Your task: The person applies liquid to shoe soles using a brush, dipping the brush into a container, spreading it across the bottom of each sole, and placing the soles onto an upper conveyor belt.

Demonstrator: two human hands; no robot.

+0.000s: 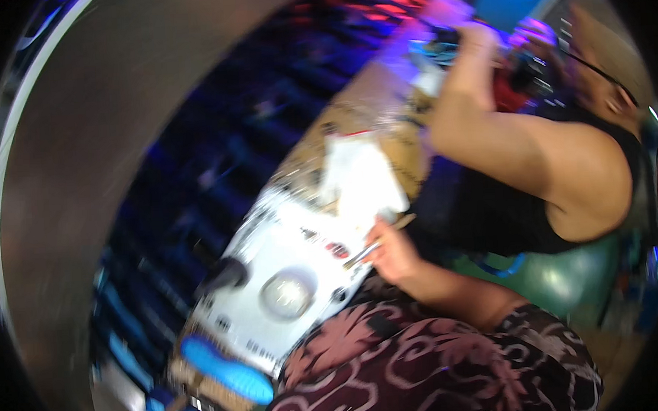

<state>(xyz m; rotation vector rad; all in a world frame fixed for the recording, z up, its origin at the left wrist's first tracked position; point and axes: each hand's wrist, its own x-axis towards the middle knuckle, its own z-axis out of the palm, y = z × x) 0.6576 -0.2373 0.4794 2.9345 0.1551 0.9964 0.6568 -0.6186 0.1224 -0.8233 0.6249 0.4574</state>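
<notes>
My right hand (395,252) is closed around a small brush (363,256) with a metal ferrule and a pale wooden handle. Its bristle end points left, over the edge of a white printed sheet or board (249,317). Left of the brush, a round dish (287,294) with whitish contents stands on that white surface. Just beyond my fingers lies a bright white cloth or paper (365,177), overexposed and blurred. A dark, rounded object (230,273) sits at the far edge of the sheet; its kind is unclear. No left hand of mine shows.
A blue shoe sole (227,368) lies on brown cardboard at lower left. Beyond the worktable runs a dark, blue-lit slatted band (215,159) beside a grey metal surface (109,135). At right, a co-worker in a black sleeveless top (485,197) reaches forward near a green rounded seat (571,278).
</notes>
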